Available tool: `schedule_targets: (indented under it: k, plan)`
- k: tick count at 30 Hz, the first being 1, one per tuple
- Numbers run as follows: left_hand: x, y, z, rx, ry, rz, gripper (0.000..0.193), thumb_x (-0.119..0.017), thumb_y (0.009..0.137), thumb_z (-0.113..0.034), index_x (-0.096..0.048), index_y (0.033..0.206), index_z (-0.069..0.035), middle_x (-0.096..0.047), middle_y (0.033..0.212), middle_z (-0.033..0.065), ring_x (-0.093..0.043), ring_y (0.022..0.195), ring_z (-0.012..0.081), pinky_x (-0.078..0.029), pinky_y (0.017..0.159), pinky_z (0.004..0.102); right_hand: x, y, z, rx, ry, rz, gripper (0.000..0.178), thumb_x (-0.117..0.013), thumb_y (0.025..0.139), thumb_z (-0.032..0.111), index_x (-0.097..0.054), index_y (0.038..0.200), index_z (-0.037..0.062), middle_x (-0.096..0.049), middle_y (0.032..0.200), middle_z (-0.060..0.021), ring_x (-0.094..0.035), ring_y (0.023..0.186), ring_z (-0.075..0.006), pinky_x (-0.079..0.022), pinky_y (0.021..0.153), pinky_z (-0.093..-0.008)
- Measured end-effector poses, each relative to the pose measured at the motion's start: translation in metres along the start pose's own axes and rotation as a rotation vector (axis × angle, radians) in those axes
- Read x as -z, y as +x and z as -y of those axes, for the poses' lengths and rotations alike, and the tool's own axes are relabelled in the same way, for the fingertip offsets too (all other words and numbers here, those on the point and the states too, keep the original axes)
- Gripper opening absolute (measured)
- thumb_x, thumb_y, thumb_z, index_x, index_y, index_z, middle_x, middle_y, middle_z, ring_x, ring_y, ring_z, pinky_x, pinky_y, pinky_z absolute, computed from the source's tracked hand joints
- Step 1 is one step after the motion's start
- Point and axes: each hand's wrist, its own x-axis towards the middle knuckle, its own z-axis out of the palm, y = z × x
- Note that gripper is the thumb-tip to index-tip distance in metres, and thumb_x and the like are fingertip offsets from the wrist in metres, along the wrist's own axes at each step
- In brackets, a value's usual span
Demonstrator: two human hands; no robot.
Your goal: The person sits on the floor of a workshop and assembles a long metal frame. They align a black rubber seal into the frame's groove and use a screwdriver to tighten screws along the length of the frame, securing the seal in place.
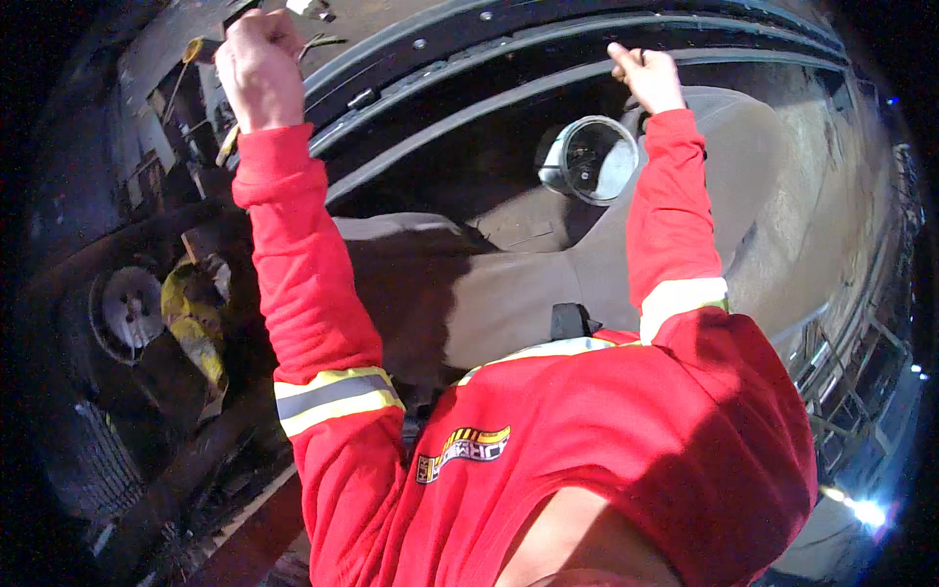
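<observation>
Both my arms, in red sleeves with reflective bands, reach forward. My left hand (260, 76) is closed in a fist at the upper left, beside the near end of the long curved metal rails (460, 59). A dark edge shows by its knuckles, but what the fingers hold is hidden. My right hand (649, 78) is closed too, its thumb pointing left, above the rails' inner edge. Whatever its curled fingers hold is hidden. Below and left of this hand, a pale open-topped metal can (556, 161) stands tilted, with small dark pieces inside.
A wide, dusty brown curved surface (528, 293) lies under my arms. At the left are a yellow rag-like thing (191, 318), a round pale disc (132, 305) and a yellowish cylinder (201, 51) near my left hand. A bright lamp (869, 513) shines at the lower right.
</observation>
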Motion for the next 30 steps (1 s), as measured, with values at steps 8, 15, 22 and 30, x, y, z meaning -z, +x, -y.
schedule_targets:
  k: [8,15,22,30]
  plan:
    - [-0.026,-0.029,0.015,0.273,0.004,0.077,0.024,-0.046,0.086,-0.019,-0.057,0.095,0.000,-0.058,0.075,0.0055,-0.052,0.068,0.0117,-0.041,0.062,0.0242,-0.039,-0.019,-0.044,-0.170,-0.186,0.608,0.031,-0.055,0.089,0.027,-0.065,0.074,0.0018,-0.059,0.057,-0.0055,-0.050,0.051,-0.0114,-0.039,0.048,-0.0294]
    - [0.047,-0.020,0.017,0.178,0.253,0.108,0.024,-0.056,0.088,-0.018,-0.061,0.100,0.001,-0.062,0.081,0.0040,-0.054,0.072,0.0093,-0.044,0.067,0.0225,-0.105,-0.028,-0.083,-0.146,-0.652,0.816,0.030,-0.053,0.079,0.028,-0.070,0.088,0.0041,-0.068,0.088,-0.0179,-0.066,0.085,-0.0296,-0.049,0.080,-0.0383]
    - [0.050,-0.028,0.034,0.210,0.501,0.211,0.031,-0.059,0.085,-0.027,-0.063,0.099,0.001,-0.063,0.078,0.0064,-0.057,0.069,0.0119,-0.045,0.064,0.0255,-0.132,-0.043,-0.093,-0.228,-0.923,0.985,0.043,-0.051,0.080,0.020,-0.057,0.119,0.0023,-0.049,0.130,-0.0187,-0.046,0.123,-0.0291,-0.041,0.098,-0.0397]
    - [0.140,-0.011,0.104,0.490,0.755,-0.053,0.037,-0.060,0.074,-0.035,-0.069,0.097,-0.006,-0.068,0.092,0.0153,-0.066,0.089,0.0255,-0.049,0.081,0.0328,-0.158,-0.077,-0.166,-0.349,-0.760,0.754,0.041,-0.050,0.082,0.023,-0.059,0.118,0.0057,-0.048,0.131,-0.0144,-0.046,0.123,-0.0228,-0.042,0.099,-0.0378]
